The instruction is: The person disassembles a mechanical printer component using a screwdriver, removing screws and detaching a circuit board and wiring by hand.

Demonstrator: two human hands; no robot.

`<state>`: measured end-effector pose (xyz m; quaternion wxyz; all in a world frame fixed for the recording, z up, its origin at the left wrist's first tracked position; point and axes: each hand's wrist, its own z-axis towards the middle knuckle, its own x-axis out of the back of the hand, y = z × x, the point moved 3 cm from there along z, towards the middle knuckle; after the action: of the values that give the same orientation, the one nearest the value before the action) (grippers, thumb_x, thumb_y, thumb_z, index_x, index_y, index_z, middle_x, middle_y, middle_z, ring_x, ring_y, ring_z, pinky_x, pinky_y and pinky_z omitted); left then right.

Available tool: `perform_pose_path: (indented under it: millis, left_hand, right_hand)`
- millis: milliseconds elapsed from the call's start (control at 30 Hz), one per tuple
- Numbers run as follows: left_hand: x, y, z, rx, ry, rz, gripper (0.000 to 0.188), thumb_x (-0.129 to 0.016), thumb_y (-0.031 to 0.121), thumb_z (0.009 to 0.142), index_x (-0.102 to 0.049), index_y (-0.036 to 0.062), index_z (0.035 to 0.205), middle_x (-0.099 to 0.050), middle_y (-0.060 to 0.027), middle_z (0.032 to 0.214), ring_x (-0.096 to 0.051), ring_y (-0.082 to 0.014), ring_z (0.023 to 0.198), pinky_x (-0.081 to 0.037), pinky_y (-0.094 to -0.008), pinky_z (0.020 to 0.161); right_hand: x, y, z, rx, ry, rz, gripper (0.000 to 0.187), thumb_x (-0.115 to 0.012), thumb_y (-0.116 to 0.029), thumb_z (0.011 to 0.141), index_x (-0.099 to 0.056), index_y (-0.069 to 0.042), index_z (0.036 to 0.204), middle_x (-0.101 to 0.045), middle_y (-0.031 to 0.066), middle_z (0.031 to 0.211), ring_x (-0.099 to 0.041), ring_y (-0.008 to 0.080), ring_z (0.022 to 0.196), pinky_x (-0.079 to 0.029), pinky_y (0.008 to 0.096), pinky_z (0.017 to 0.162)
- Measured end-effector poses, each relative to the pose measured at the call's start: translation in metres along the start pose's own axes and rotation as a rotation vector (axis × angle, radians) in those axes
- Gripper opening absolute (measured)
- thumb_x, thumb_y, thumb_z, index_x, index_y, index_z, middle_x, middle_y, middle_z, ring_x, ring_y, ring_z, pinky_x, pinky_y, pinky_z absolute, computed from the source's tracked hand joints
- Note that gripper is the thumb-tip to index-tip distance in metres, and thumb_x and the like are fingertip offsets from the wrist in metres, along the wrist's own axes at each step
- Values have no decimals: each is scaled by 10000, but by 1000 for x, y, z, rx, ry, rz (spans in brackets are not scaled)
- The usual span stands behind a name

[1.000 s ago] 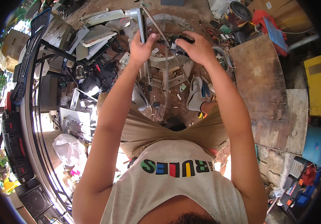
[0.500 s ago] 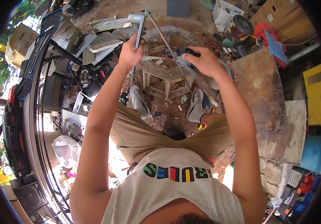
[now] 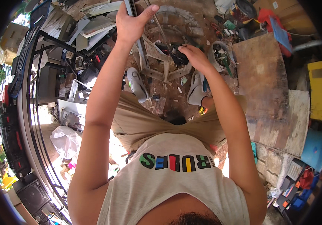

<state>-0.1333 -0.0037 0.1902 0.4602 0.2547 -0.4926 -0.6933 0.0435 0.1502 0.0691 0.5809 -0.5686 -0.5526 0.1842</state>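
Well apart, the left hand (image 3: 132, 25) clasps a metal bar (image 3: 141, 51), the right hand (image 3: 196, 57) a black part (image 3: 177, 56) by its edge.

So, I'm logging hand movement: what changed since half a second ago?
The left hand moved farther from the pale grey shoes; its long grey metal bar now leans top-left instead of top-right. The right hand came nearer the shoes with its irregular black part. Both hands kept hold; the shoes stayed planted.
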Motion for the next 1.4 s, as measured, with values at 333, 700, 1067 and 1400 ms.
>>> perform_pose_path:
  millis: [333, 700, 1067, 1400]
  left_hand:
    - [-12, 30, -6, -151, -156, 217, 628, -849, 283, 726, -549, 5, 1202, -650, -69, 975, -589, -158, 864, -498, -317, 788]
    - [-14, -23, 16, 59, -174, 0, 525, -652, 454, 901, -500, 30, 1172, -531, -22, 858, -500, -147, 776, -452, -313, 708]
    - [-10, -58, 22, -57, 60, 244, 524, -699, 435, 881, -517, -9, 1093, -615, -98, 917, -575, -169, 831, -479, -337, 774]
    - [-19, -51, 8, -122, 153, 258, 810, -713, 465, 842, -378, -92, 1324, -562, -290, 1204, -563, -366, 1148, -438, -420, 964]
  right_hand:
    - [19, 54, 23, -75, 203, -378, 800, -491, -647, 899, -414, -66, 1443, -483, 221, 1398, -487, 396, 1266, -396, 464, 1045]
    - [20, 144, 109, -55, 273, -708, 498, -595, -313, 907, -495, -58, 1323, -468, 299, 1291, -548, 481, 1121, -472, 511, 939]
    - [36, 144, 71, -266, -5, 433, 250, -524, -137, 942, -544, -35, 1169, -703, 114, 981, -658, 163, 872, -517, 312, 722]
    - [-28, -15, -41, 204, 234, 156, 192, -534, -177, 973, -516, -52, 1117, -723, 122, 952, -667, 174, 723, -506, 334, 649]
